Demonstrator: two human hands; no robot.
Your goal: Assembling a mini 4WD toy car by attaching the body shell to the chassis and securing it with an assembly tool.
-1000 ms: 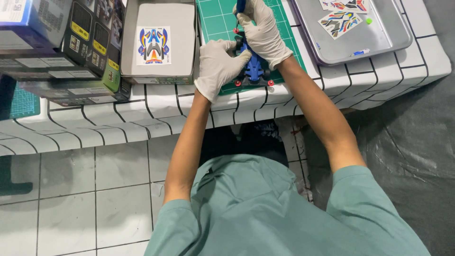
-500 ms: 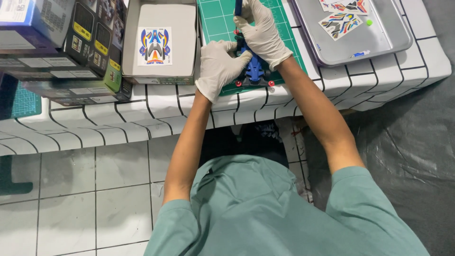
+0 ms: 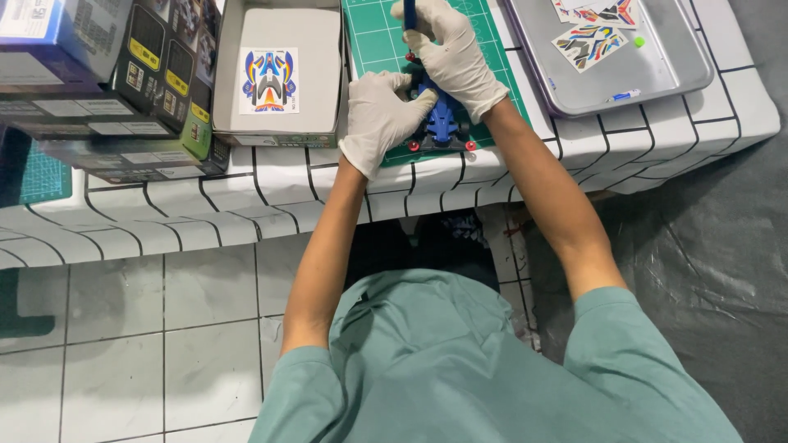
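Hands in white gloves met over a blue toy car (image 3: 443, 123) on the green mat (image 3: 373, 37). The left hand (image 3: 379, 115) was curled against the car's side, gripping it. The right hand (image 3: 451, 53) was closed round a blue tool (image 3: 409, 12) held upright above the car. Since the earlier frames both hands had barely shifted, and the car had stayed at the mat's near edge. Left of the mat lay one open box (image 3: 279, 70) with one sticker sheet (image 3: 269, 80) inside, and beyond it a stack of dark boxes (image 3: 123, 82). Right of the mat, one metal tray (image 3: 648, 70) held two sticker sheets (image 3: 593, 43).
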